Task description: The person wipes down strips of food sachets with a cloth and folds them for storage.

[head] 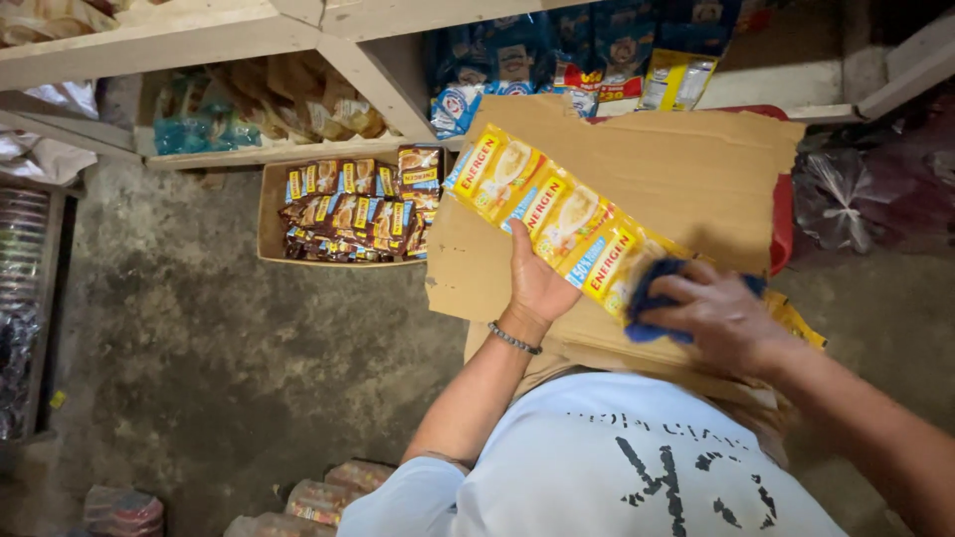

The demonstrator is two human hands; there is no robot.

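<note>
A strip of joined yellow drink-mix sachets (542, 204) lies slanted across a flat sheet of brown cardboard (696, 169). My left hand (535, 283) supports the strip from below, fingers under its middle; a beaded bracelet circles that wrist. My right hand (716, 318) presses a blue cloth (652, 283) onto the strip's lower right end. The far end of the strip is hidden under the cloth and hand.
An open cardboard box (271, 214) of brown sachets sits on the concrete floor under wooden shelves (199, 40). Blue and yellow packets (597, 60) fill the shelf behind. Dark plastic bags (865, 189) lie at right. Wrapped packs (318, 497) rest by my feet.
</note>
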